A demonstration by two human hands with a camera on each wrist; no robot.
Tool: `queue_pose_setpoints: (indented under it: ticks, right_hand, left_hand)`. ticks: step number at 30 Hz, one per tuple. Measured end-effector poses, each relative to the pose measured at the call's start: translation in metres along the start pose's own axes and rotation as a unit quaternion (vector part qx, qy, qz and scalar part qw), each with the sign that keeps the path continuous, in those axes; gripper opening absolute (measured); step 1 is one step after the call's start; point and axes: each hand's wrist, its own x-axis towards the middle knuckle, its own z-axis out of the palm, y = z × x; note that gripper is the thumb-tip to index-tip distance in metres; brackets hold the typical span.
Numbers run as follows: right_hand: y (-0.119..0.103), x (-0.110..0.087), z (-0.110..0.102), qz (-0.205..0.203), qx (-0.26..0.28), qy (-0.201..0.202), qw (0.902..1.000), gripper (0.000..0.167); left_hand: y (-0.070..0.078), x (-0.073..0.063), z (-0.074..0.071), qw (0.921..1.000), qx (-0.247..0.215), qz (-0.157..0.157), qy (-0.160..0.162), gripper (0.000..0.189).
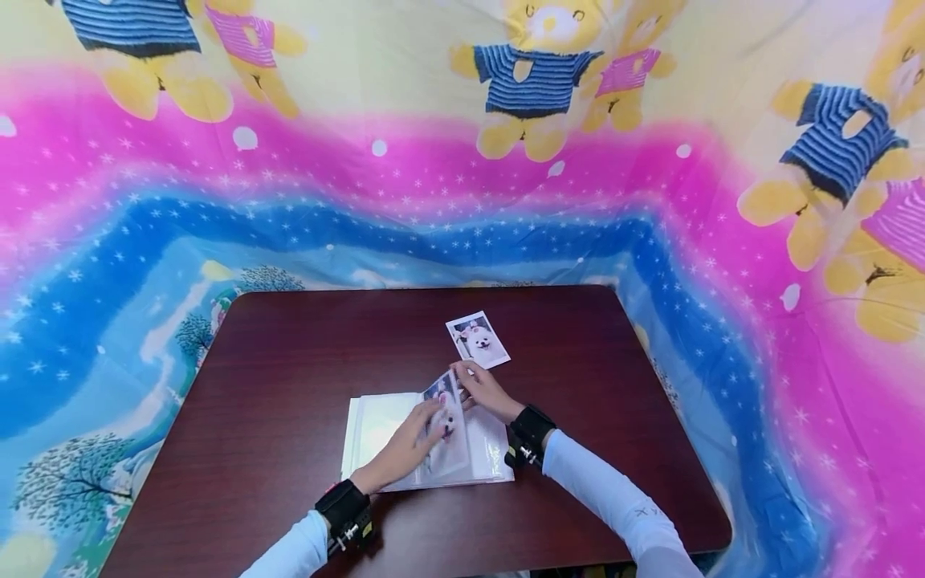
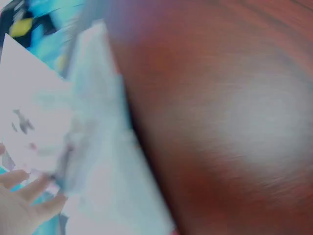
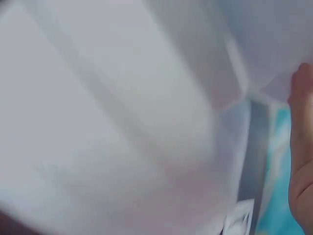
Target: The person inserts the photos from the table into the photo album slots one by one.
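Note:
An open photo album [image 1: 376,433] with clear sleeves lies near the table's front edge. One of its pages [image 1: 455,457] stands raised, and a photo of a white dog [image 1: 450,421] shows on it. The left hand [image 1: 408,441] touches the face of this photo with extended fingers; in the left wrist view the fingers [image 2: 34,191] are spread beside it. At the raised page's upper corner, the right hand [image 1: 487,393] pinches the edge, some fingers being behind the page. The right wrist view shows blurred white pages [image 3: 122,98] and the thumb side of the right hand [image 3: 302,147].
A second dog photo [image 1: 479,340] lies on the dark red-brown table [image 1: 303,345], behind the album and close to the right hand. A printed cloth [image 1: 405,201] with bears hangs around the table's back and sides.

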Motion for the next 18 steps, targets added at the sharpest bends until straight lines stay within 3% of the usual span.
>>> queue_pose_setpoints:
  ticks: [2, 4, 8, 11, 14, 15, 18]
  right_hand:
    - [0.004, -0.002, 0.012, 0.003, 0.036, -0.019, 0.9991, 0.052]
    - [0.009, -0.005, 0.026, -0.010, 0.032, -0.041, 0.9986, 0.055]
    - [0.017, -0.015, 0.054, -0.052, -0.056, -0.076, 0.9941, 0.051]
    - [0.025, -0.022, 0.070, -0.105, -0.184, -0.101, 0.9721, 0.046]
    - [0.031, -0.026, 0.081, -0.155, -0.298, -0.117, 0.9345, 0.045]
    - [0.033, -0.027, 0.084, -0.164, -0.324, -0.122, 0.9238, 0.046]
    - [0.038, -0.030, 0.092, -0.171, -0.359, -0.133, 0.9077, 0.046]
  left_hand:
    - [0.002, 0.002, -0.011, 0.9977, -0.046, -0.038, 0.033, 0.045]
    - [0.002, 0.004, -0.022, 0.9938, -0.062, -0.068, 0.063, 0.042]
    - [0.000, 0.005, -0.042, 0.9848, -0.068, -0.107, 0.118, 0.040]
    - [-0.005, 0.003, -0.054, 0.9770, -0.056, -0.127, 0.162, 0.040]
    - [-0.014, -0.002, -0.062, 0.9695, -0.022, -0.143, 0.198, 0.041]
    - [-0.016, -0.004, -0.065, 0.9672, -0.010, -0.149, 0.205, 0.043]
    - [-0.025, -0.012, -0.068, 0.9600, 0.018, -0.176, 0.217, 0.046]
